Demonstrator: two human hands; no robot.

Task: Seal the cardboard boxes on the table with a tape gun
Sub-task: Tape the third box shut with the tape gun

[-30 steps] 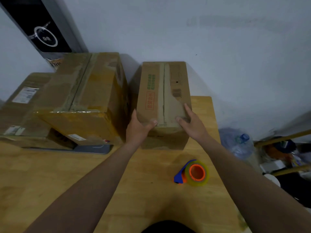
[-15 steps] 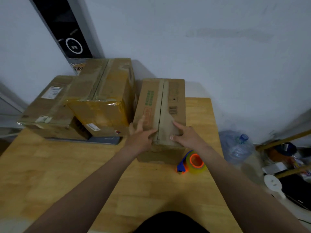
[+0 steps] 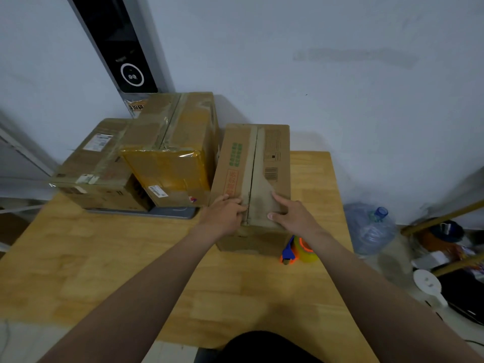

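Note:
A long cardboard box (image 3: pixel 258 163) with green and red print lies on the wooden table (image 3: pixel 104 263), its top flaps meeting along a centre seam. My left hand (image 3: pixel 225 216) grips the near end of the left flap, fingers curled at the seam. My right hand (image 3: pixel 290 214) presses flat on the right flap, fingers spread. A tape gun (image 3: pixel 298 248), blue and orange with a yellowish tape roll, lies on the table against the box's near right corner, partly hidden by my right forearm.
Two taped cardboard boxes, one tall (image 3: pixel 170 150) and one flat (image 3: pixel 97 166), stand at the back left on a grey slab. A water jug (image 3: pixel 372 226) and clutter sit on the floor off the table's right edge. The wall is just behind.
The long box has slid toward me, up to the tape gun. My hands moved from its near corners onto the top flaps by the seam. The camera view has risen.

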